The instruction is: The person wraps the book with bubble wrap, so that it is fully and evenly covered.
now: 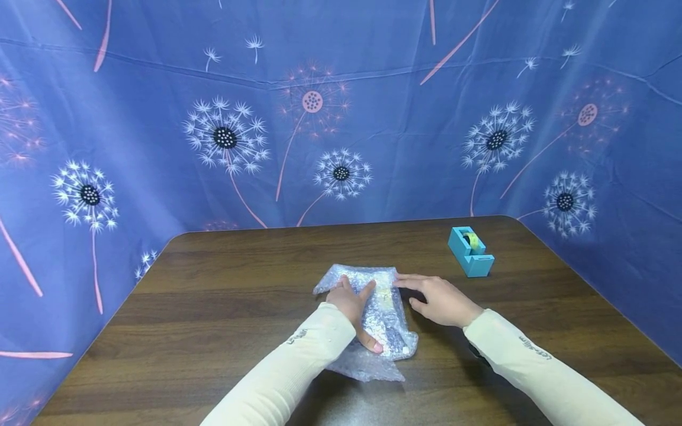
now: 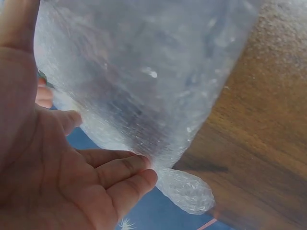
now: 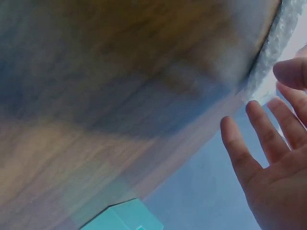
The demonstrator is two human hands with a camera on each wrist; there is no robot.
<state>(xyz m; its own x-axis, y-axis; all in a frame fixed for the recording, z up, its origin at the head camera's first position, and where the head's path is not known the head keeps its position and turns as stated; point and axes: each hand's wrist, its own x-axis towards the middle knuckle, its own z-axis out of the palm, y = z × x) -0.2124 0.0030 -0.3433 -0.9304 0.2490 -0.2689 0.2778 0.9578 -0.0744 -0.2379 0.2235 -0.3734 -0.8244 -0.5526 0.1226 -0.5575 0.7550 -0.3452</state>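
A bundle of clear bubble wrap [image 1: 382, 319] lies on the wooden table in front of me. Something pale yellow shows faintly through its upper right part; what it is cannot be made out. My left hand [image 1: 351, 305] rests on the left side of the wrap, thumb spread toward me and fingers pointing away. In the left wrist view its extended fingers [image 2: 127, 175] touch the wrap near a narrow loose end. At the bundle's upper right edge, my right hand [image 1: 439, 299] touches the plastic with its fingertips, palm lowered and fingers extended. The right wrist view shows those fingers [image 3: 268, 139] spread apart.
A turquoise tape dispenser [image 1: 471, 254] with a yellowish roll stands at the back right of the dark wooden table [image 1: 224, 307]. A loose flap of wrap [image 1: 367, 367] spreads toward me. Behind the table hangs a blue dandelion-print cloth [image 1: 405, 148].
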